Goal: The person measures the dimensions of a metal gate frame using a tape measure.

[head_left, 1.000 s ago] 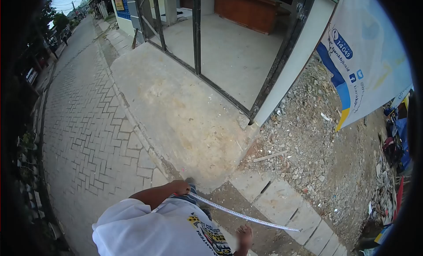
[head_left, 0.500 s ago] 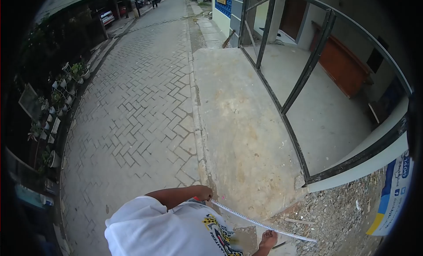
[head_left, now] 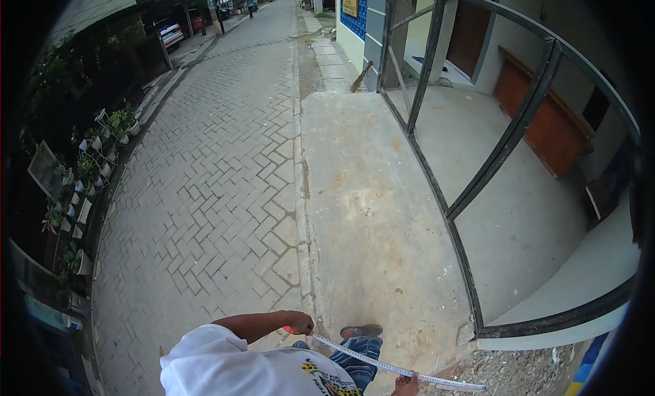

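My left hand (head_left: 300,321) is closed around a tape measure, whose red case (head_left: 289,330) shows just below the fingers. From it the white tape blade (head_left: 365,359) stretches right, sagging slightly, past my jeans. My right hand (head_left: 407,384), at the bottom edge, has its fingers closed on the blade not far from the free end. The blade's end (head_left: 481,387) sticks out beyond that hand, over gravel. Below the blade, a sandalled foot (head_left: 361,330) is planted on the concrete slab (head_left: 372,225).
A dark metal frame (head_left: 450,208) edges the slab on the right, before a tiled porch with an orange-brown wooden counter (head_left: 539,116). Gravel (head_left: 518,369) and a blue-yellow banner (head_left: 590,362) lie lower right. Left runs a paver road (head_left: 211,191), bordered by potted plants (head_left: 85,167).
The view has tilted up and both hands sit lower in it. My foot and jeans leg have come into view on the slab. The tape stays stretched between my hands.
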The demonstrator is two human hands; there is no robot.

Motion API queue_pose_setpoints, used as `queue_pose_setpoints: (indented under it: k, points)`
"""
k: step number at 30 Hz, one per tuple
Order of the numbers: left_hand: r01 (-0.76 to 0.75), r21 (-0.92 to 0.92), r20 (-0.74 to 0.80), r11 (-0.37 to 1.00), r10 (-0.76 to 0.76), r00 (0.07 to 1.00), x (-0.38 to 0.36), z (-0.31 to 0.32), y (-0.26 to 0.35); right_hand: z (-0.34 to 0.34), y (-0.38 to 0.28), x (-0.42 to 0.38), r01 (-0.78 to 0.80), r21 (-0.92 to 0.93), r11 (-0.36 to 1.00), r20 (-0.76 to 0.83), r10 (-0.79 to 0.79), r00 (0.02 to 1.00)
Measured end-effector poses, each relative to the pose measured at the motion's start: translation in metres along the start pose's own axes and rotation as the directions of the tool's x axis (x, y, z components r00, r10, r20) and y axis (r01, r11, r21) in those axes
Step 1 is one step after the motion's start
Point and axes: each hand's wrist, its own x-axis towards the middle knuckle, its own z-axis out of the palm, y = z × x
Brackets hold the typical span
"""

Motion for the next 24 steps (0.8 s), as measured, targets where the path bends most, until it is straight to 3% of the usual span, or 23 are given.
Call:
queue_pose_setpoints:
  k: [2, 4, 5, 7, 10, 12, 14, 17, 18, 19, 20, 21, 23, 24]
  points:
    - [0.009, -0.001, 0.020, 1.000, -0.009, 1.000, 0.034, -0.033, 0.003, -0.006, 0.003, 0.039, -0.026, -0.059, 0.998, -0.022, 0.025, 0.999]
    - [0.162, -0.209, 0.232, 0.964, -0.112, 0.966, 0.065, -0.071, 0.015, -0.009, -0.005, 0.077, -0.048, -0.088, 0.995, -0.046, 0.044, 0.998]
    - [0.163, -0.210, 0.243, 0.964, -0.110, 0.964, 0.078, -0.089, 0.026, -0.013, -0.016, 0.096, -0.015, -0.263, 0.965, -0.013, 0.012, 1.000]
    - [0.131, -0.186, 0.197, 0.974, -0.093, 0.976, 0.091, -0.152, 0.053, -0.006, -0.038, 0.140, 0.070, -0.557, 0.828, 0.072, -0.036, 0.997]
    - [0.102, -0.055, 0.161, 0.993, -0.092, 0.983, 0.128, -0.243, 0.063, 0.034, -0.072, 0.208, 0.229, -0.849, 0.476, 0.223, -0.071, 0.972]
    - [0.105, 0.083, 0.099, 0.991, -0.113, 0.989, 0.148, -0.293, 0.074, 0.054, -0.105, 0.243, 0.306, -0.827, 0.471, 0.260, -0.163, 0.952]
    - [0.102, 0.109, 0.022, 0.989, -0.105, 0.994, 0.165, -0.344, 0.074, 0.066, -0.128, 0.267, 0.375, -0.808, 0.453, 0.293, -0.242, 0.925]
    - [0.139, 0.160, 0.050, 0.977, -0.148, 0.988, 0.201, -0.413, 0.073, 0.091, -0.148, 0.304, 0.352, -0.513, 0.783, 0.198, -0.291, 0.936]
    - [0.133, 0.171, 0.055, 0.976, -0.145, 0.988, 0.211, -0.429, 0.079, 0.095, -0.150, 0.316, 0.349, -0.508, 0.787, 0.187, -0.295, 0.937]
    - [0.089, 0.211, 0.019, 0.973, -0.096, 0.995, 0.220, -0.446, 0.085, 0.102, -0.152, 0.328, 0.152, -0.195, 0.969, 0.081, -0.138, 0.987]
    - [0.047, 0.252, -0.017, 0.966, -0.044, 0.999, 0.233, -0.467, 0.091, 0.110, -0.153, 0.342, -0.054, 0.164, 0.985, 0.045, 0.048, 0.998]
    - [0.044, 0.270, -0.020, 0.962, -0.041, 0.999, 0.250, -0.486, 0.092, 0.116, -0.146, 0.356, -0.048, 0.181, 0.982, 0.044, 0.041, 0.998]
    - [0.019, 0.290, 0.069, 0.957, -0.040, 0.997, 0.287, -0.512, 0.095, 0.120, -0.124, 0.368, -0.049, 0.466, 0.883, 0.073, 0.017, 0.997]
    - [-0.007, 0.304, 0.099, 0.952, -0.024, 0.995, 0.307, -0.526, 0.094, 0.151, -0.145, 0.355, -0.067, 0.453, 0.889, -0.211, 0.180, 0.961]
